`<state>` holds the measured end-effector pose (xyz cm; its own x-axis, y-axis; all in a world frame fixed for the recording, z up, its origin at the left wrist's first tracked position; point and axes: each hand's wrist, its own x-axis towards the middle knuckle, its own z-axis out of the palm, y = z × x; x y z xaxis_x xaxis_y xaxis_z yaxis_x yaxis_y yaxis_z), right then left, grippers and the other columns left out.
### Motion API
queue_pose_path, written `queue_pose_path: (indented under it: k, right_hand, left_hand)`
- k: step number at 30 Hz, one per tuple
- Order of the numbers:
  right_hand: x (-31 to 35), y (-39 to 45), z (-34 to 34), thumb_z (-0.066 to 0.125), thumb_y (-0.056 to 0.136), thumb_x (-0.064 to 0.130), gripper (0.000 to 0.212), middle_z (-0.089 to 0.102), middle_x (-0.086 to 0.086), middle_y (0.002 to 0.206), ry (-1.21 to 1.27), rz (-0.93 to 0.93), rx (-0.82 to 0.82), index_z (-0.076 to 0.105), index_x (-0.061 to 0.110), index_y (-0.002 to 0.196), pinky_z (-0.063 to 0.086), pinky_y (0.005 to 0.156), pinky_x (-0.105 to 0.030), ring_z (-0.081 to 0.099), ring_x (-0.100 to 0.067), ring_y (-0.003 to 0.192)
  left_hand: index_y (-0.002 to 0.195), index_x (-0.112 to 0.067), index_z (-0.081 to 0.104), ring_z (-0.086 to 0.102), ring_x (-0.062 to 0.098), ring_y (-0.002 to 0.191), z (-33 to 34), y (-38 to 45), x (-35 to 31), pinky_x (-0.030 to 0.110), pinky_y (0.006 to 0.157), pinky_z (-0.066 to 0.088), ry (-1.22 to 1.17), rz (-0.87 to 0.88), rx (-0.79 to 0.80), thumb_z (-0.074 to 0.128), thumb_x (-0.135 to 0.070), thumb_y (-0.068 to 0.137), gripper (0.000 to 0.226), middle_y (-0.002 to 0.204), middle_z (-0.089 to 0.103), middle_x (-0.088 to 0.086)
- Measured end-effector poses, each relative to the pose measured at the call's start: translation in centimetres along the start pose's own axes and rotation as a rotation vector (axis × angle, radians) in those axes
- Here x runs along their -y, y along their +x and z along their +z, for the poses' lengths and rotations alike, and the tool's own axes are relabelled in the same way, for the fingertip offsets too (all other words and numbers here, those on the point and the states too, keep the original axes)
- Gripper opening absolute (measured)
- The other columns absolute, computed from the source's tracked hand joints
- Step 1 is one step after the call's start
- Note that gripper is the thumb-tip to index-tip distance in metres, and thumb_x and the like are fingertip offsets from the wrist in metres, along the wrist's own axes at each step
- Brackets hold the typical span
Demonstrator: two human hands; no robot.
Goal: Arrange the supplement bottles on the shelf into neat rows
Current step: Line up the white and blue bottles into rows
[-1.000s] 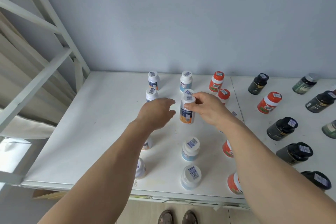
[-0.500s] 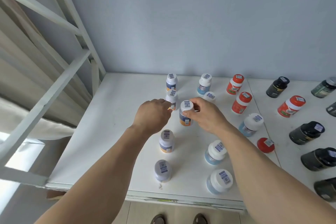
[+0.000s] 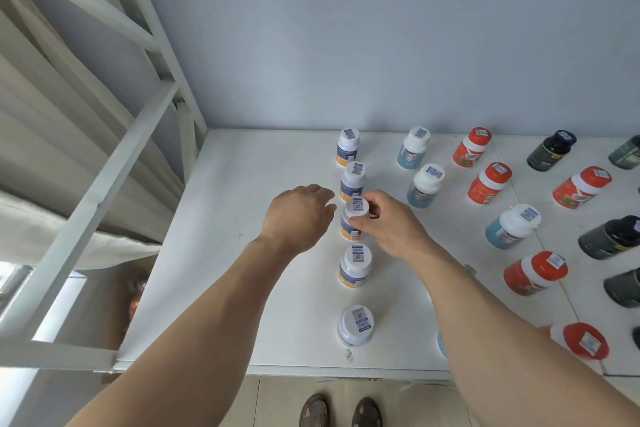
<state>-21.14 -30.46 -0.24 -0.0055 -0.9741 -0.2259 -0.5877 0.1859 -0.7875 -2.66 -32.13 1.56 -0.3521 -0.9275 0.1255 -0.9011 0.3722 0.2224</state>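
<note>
Right hand pinches the cap of a white bottle, seemingly lining it up in its column; left hand hovers beside it, fingers loosely curled, empty.

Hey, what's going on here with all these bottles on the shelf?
A person is lining up supplement bottles on a white shelf. Their right hand grips the middle bottle of the leftmost column by its white cap, setting it in line with the four other orange-labelled bottles. The left hand hovers just beside it, fingers loosely curled. To the right, the blue-labelled, red-capped and dark bottles stand in looser rows.
</note>
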Motion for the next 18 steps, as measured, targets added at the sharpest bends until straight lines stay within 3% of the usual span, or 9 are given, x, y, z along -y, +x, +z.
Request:
queue_pose_path:
  k: [7,10,14,16,18]
  right_hand:
    - [0.2,-0.1,-0.2,0.076,0.073,0.039,0.048,0.066,0.015,0.113,0.008,0.018,0.039,0.056,0.033,0.116,0.049,0.096,-0.039,0.062,-0.009,0.105]
    - [1.0,-0.1,-2.0,0.078,0.075,0.038,0.046,0.06,0.015,0.117,0.052,0.022,0.014,0.055,0.028,0.113,0.045,0.1,-0.034,0.056,-0.005,0.11]
    - [1.6,0.0,-5.4,0.072,0.085,0.023,0.039,0.062,-0.001,0.124,0.072,0.003,-0.14,0.06,0.018,0.121,0.044,0.092,-0.026,0.058,-0.011,0.109]
    - [1.7,0.4,-6.6,0.067,0.088,0.026,0.039,0.059,-0.002,0.128,-0.035,-0.002,-0.225,0.058,0.019,0.124,0.041,0.089,-0.026,0.057,-0.015,0.112]
    - [-0.4,1.8,-11.9,0.065,0.088,0.028,0.045,0.053,-0.002,0.135,-0.165,-0.023,-0.231,0.054,0.021,0.131,0.038,0.088,-0.028,0.053,-0.02,0.118]
  left_hand:
    - [0.125,-0.024,0.06,0.06,0.022,0.107,-0.4,0.7,-0.5,0.03,0.08,0.048,-0.027,0.029,-0.029,0.044,-0.036,0.099,0.033,0.122,0.064,-0.005]
    - [0.117,-0.022,0.064,0.062,0.024,0.1,-1.1,1.7,-1.5,0.034,0.075,0.05,-0.013,0.068,-0.044,0.045,-0.036,0.098,0.03,0.113,0.067,-0.002]
    - [0.115,-0.019,0.065,0.062,0.027,0.096,-1.4,2.1,-2.8,0.033,0.071,0.048,0.003,0.121,-0.054,0.048,-0.033,0.097,0.029,0.112,0.067,0.0]
    - [0.112,-0.017,0.066,0.063,0.03,0.095,-1.4,2.4,-3.4,0.034,0.069,0.048,-0.043,0.135,-0.036,0.05,-0.031,0.096,0.027,0.11,0.068,0.002]
    - [0.114,-0.017,0.066,0.064,0.03,0.097,-1.1,5.1,-8.2,0.034,0.071,0.05,-0.071,0.125,-0.059,0.052,-0.032,0.095,0.028,0.113,0.068,0.001]
